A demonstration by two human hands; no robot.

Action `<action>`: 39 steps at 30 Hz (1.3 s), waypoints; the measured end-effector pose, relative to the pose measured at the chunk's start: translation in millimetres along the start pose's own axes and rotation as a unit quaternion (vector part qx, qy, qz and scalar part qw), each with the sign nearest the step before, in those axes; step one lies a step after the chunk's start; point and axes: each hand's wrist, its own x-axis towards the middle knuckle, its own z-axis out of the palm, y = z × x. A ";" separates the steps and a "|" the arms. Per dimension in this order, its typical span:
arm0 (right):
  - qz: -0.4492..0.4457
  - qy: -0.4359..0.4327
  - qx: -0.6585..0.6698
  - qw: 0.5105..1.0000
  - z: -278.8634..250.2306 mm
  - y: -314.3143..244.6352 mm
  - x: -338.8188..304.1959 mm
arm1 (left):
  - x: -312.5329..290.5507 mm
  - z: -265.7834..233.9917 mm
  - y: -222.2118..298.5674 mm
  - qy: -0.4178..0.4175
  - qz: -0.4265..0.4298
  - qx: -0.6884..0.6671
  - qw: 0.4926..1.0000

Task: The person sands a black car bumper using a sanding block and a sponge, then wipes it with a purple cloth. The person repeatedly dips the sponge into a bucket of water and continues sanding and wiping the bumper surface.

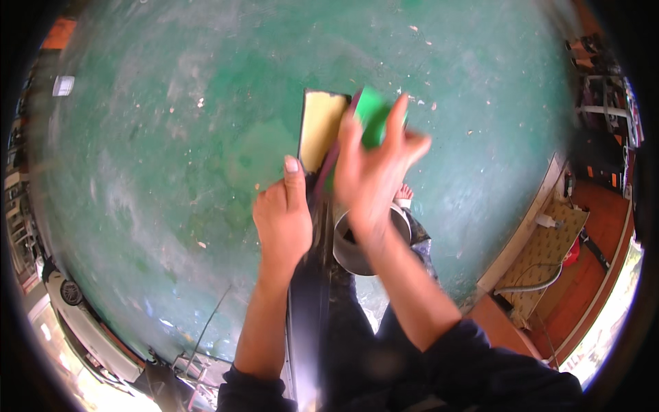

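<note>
My left hand (283,216) is wrapped round the edge of a long dark panel (306,323), its thumb lying on top and its other fingers mostly hidden. The panel's far end bears a pale yellow patch (321,123) inside a dark border. My right hand (374,168), smeared by motion, grips a green block (371,117) with a maroon layer along its side. That block is tilted at the right edge of the yellow patch; whether it touches the patch I cannot tell. Below my right wrist stands a grey round container (352,253), partly covered by my forearm.
A green floor (206,151) spreads all round, dotted with small pale scraps. A bare foot (405,193) shows beyond the container. At the right lie a tan board (542,254) and a white bottle (547,220). A white cup-like thing (63,86) is at far left; a car (89,316) stands lower left.
</note>
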 end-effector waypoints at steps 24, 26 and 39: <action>-0.075 -0.196 0.011 0.978 -63.1 12.6 -66.3 | -7.1 3.1 4.4 0.001 0.014 0.022 1.000; -0.047 -0.143 0.044 0.988 -34.8 5.0 -22.6 | -3.7 2.5 2.4 0.014 0.009 0.019 1.000; -0.113 -0.043 0.120 0.985 18.6 15.6 68.0 | 2.0 9.8 -6.7 0.036 0.064 -0.086 0.994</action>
